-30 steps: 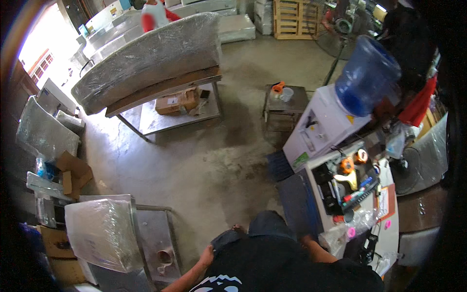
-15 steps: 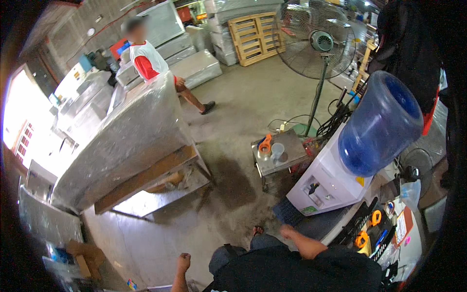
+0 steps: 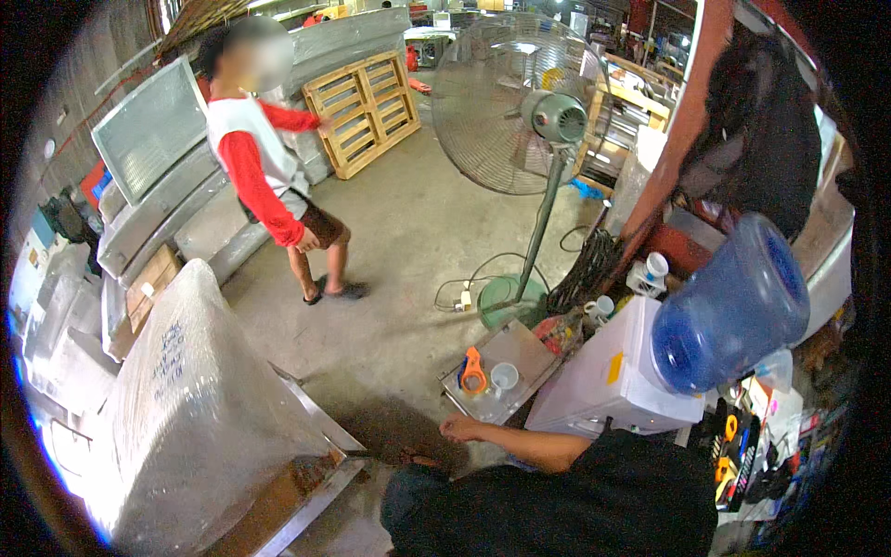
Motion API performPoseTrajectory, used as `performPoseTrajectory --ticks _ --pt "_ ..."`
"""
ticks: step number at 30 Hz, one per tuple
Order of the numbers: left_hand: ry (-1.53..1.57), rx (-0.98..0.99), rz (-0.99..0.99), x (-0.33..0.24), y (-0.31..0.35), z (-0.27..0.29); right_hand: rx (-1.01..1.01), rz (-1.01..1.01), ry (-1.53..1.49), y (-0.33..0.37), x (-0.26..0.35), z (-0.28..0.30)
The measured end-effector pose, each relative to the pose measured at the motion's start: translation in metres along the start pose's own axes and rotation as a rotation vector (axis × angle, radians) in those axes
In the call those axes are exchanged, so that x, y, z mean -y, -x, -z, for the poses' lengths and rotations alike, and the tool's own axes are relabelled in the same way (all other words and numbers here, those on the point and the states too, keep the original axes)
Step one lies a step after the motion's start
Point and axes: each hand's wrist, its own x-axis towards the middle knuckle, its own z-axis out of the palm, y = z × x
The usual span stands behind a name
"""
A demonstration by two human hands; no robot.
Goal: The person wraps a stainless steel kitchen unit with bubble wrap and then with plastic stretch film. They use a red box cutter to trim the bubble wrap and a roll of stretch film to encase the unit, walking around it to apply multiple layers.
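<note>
My right hand (image 3: 458,428) reaches forward over the floor, its fingers curled in, with nothing seen in them. It is nearest to the front edge of a low metal side table (image 3: 527,357). An orange tape-dispenser-like tool (image 3: 474,371) lies on that table beside a translucent plastic cup (image 3: 504,376). To the right of the table stands a white water dispenser (image 3: 580,395), topped by a blue water bottle (image 3: 729,311). My left hand is out of the picture.
A large plastic-wrapped piece (image 3: 176,408) sits on a metal-edged stand at the left. Ahead are a pedestal fan (image 3: 548,176), its green base (image 3: 513,302) and loose cords. A person in red sleeves (image 3: 264,153) walks near a wooden pallet (image 3: 367,111). Tools lie at the lower right.
My view has turned and moved forward, so the side table and fan are closer. My left hand has left the picture. My right arm now reaches farther forward, and the person appears nearer.
</note>
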Motion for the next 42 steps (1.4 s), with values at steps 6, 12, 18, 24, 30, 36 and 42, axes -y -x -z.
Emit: performPoseTrajectory --ticks 6,12,18,24,30,36,42 --pt "0.139 -0.117 -0.013 -0.092 -0.075 0.071 -0.085 0.088 0.797 -0.053 0.083 -0.005" --pt "0.326 -0.252 0.07 -0.129 -0.111 0.094 -0.008 0.116 0.861 -0.147 0.162 0.046" --pt "0.368 -0.258 0.176 -0.202 -0.156 0.071 0.321 -0.088 0.852 -0.307 0.212 0.135" --pt "0.268 -0.174 0.141 -0.358 -0.258 0.083 0.497 -0.155 1.213 -0.451 0.277 0.213" --pt "0.144 -0.129 0.041 -0.516 -0.35 0.133 0.074 0.075 0.599 -0.505 0.375 0.277" --pt "0.004 -0.058 -0.009 -0.648 -0.445 0.189 -0.078 0.204 0.572 -0.591 0.357 0.358" --pt "-0.192 0.044 -0.115 -0.777 -0.566 0.289 -0.277 -0.128 0.365 -0.627 0.282 0.531"
